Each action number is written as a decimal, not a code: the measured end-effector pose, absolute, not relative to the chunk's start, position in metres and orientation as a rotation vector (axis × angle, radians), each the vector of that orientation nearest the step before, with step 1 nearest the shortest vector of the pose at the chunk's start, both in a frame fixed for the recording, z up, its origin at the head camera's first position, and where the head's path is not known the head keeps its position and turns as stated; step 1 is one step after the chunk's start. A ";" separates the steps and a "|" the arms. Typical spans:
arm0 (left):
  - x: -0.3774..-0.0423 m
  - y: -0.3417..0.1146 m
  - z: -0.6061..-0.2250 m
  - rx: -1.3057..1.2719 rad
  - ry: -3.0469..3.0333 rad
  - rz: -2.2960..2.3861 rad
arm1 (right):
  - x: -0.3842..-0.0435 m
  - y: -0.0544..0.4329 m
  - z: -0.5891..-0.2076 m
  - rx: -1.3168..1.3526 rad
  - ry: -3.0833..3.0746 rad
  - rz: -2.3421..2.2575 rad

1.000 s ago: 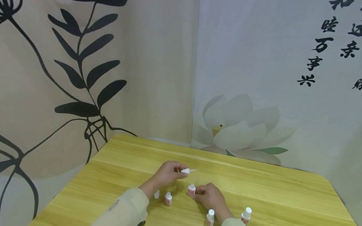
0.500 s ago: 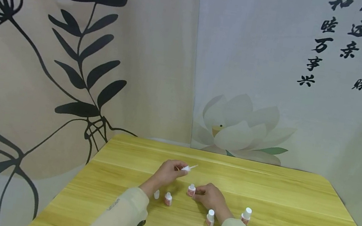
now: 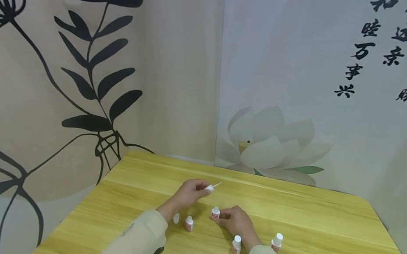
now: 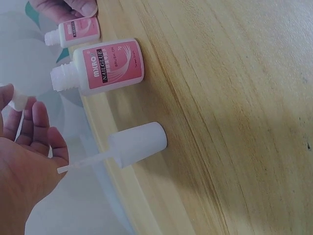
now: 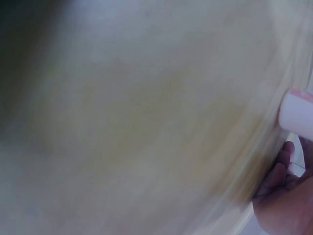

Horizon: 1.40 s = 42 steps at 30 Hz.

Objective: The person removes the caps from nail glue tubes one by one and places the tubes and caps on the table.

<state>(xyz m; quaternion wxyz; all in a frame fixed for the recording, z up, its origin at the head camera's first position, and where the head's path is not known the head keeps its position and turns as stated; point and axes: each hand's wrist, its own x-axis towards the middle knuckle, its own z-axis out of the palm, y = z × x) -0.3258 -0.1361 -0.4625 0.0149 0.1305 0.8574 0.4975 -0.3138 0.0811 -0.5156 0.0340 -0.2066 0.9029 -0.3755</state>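
Observation:
My left hand point(image 3: 189, 194) pinches a white brush cap point(image 3: 210, 187) above the table, its thin brush pointing up and to the right. With its fingertips my right hand point(image 3: 237, 221) holds an uncapped nail glue bottle point(image 3: 215, 213) upright on the table. Another uncapped nail glue bottle point(image 4: 115, 67), pink-labelled, stands closer to the left wrist. Beside it a second brush cap point(image 4: 139, 144) rests on its top, brush upward. In the right wrist view a blurred white and pink bottle point(image 5: 297, 113) shows near the hand.
Two capped bottles stand around the right forearm: one point(image 3: 236, 245) to its left, the other point(image 3: 276, 241) to its right, partly behind the sleeve. The wooden table point(image 3: 331, 227) meets a printed curtain point(image 3: 180, 74) at its far edge.
My left hand has tilted the brush cap, so the brush tip now points more steeply upward. The right hand and the bottles have stayed in place.

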 end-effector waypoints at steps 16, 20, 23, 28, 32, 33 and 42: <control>-0.322 -0.134 -0.456 0.384 2.643 1.600 | -0.314 0.081 -0.516 -0.620 2.777 -1.161; -0.322 -0.134 -0.456 0.378 2.649 1.603 | -0.314 0.081 -0.516 -0.606 2.773 -1.163; -0.323 -0.134 -0.456 0.369 2.666 1.599 | -0.314 0.080 -0.516 -0.599 2.783 -1.154; -0.324 -0.134 -0.456 0.364 2.694 1.581 | -0.315 0.080 -0.517 -0.590 2.793 -1.143; -0.325 -0.134 -0.456 0.374 2.702 1.581 | -0.315 0.080 -0.517 -0.591 2.791 -1.144; -0.325 -0.134 -0.456 0.378 2.704 1.582 | -0.315 0.080 -0.517 -0.592 2.791 -1.145; -0.325 -0.134 -0.457 0.385 2.683 1.599 | -0.315 0.079 -0.517 -0.600 2.793 -1.146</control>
